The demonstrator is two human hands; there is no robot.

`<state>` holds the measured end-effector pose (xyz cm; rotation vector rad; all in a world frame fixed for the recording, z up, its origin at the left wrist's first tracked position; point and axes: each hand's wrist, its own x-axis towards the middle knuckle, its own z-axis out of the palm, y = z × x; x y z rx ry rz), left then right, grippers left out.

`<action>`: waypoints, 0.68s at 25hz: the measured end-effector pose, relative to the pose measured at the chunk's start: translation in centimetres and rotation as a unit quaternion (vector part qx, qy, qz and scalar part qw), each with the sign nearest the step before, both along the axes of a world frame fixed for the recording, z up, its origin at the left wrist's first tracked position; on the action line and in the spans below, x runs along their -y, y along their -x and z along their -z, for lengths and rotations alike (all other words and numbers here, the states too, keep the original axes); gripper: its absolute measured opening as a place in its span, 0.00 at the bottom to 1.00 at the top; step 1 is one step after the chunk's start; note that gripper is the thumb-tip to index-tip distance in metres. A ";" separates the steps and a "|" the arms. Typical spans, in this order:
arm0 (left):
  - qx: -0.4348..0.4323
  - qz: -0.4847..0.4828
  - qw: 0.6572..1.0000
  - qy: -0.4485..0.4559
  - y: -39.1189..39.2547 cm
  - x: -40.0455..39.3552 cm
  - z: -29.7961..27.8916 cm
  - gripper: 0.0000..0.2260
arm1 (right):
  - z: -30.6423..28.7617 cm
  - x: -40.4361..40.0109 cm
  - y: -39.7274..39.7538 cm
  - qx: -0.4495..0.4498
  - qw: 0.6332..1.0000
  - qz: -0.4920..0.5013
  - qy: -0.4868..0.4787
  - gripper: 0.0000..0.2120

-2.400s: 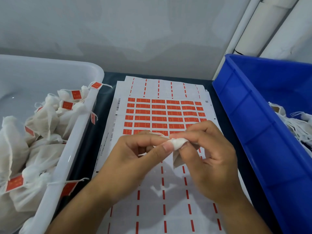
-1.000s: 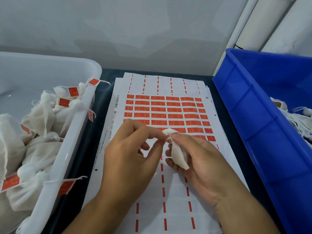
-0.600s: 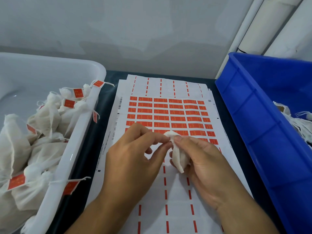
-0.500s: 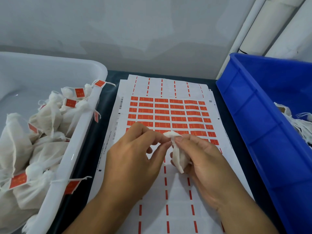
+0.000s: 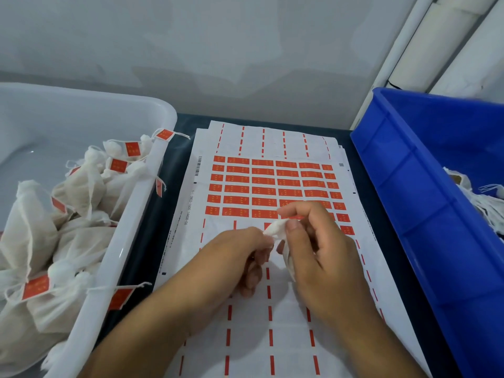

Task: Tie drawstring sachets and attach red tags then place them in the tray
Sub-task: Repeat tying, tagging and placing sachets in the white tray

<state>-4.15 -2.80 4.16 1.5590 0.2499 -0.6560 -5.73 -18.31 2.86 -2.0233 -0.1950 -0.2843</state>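
A: Two hands over the middle of the sticker sheet (image 5: 272, 336), working on one small white sachet (image 5: 275, 231). Right hand (image 5: 319, 257) pinching the sachet's gathered top between thumb and forefinger, rest of the little bag tucked down into the palm, mostly hidden. Left hand (image 5: 231, 263) curled tight right beside it, fingertips touching the same gathered top, looks like pinching the string end, though too small to see the string itself.

B: Same read. Both clamped on that one bag, then, held just above the paper, near edge of the red tags (image 5: 261, 186) block. Not in any tray yet.

A: Yep. Tags still in rows on the far half of the sheet, near half stripped down to red dashes only. More sheets stacked underneath, edges poking out at the far end.

B: Left side: white tray (image 5: 131, 214) piled with finished sachets (image 5: 79, 192), each tied and wearing a red tag. Couple of tags dangling over the right rim on their strings.

A: Right side: blue bin (image 5: 409, 200), tall wall, some white bags (image 5: 488, 203) showing at the frame's right edge. Can't tell much about those, cropped off.

B: Dark tabletop (image 5: 166, 197) peeking out between tray and sheet. Grey wall at the far end, white pipes in the far right corner.
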 end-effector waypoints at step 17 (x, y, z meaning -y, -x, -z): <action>0.300 0.176 0.919 -0.185 1.3 -0.6 -0.4 0.11 | -0.7 -0.4 0.2 0.102 0.994 0.039 0.002 0.11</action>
